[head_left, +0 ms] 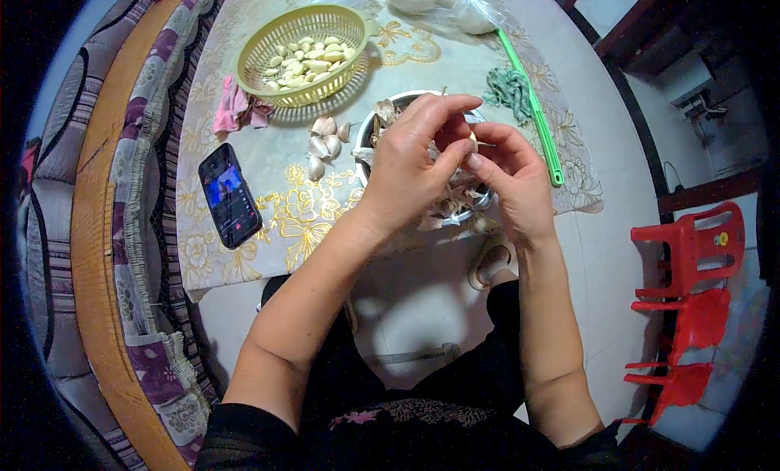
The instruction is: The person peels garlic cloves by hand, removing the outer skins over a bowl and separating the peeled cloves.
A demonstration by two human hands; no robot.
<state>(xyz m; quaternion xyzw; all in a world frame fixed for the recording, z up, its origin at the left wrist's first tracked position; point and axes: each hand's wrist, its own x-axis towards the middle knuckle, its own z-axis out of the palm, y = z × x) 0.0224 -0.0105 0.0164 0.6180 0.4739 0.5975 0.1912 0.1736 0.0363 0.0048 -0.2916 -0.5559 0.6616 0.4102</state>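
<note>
The left hand [413, 158] and right hand [517, 174] meet at their fingertips, both pinched narrow on a garlic clove [473, 139], which the fingers mostly hide. Right below them sits a bowl [463, 217] full of dry papery skins [457, 199]. Just left of the left hand, a few unpeeled cloves [318, 146] lie loose on the desk [280, 166], with a phone [230, 195], screen lit, farther left. Beyond the left hand stands a yellow-green colander [313, 95] holding peeled cloves [318, 60], a pink cloth [231, 105] against its near side. Past the right hand I see a crumpled green mesh [508, 91] beside a long green handle [549, 142]; farther beyond is a clear plastic bag [451, 4]. Red chairs [707, 247] stand well off to the right hand's right.
</note>
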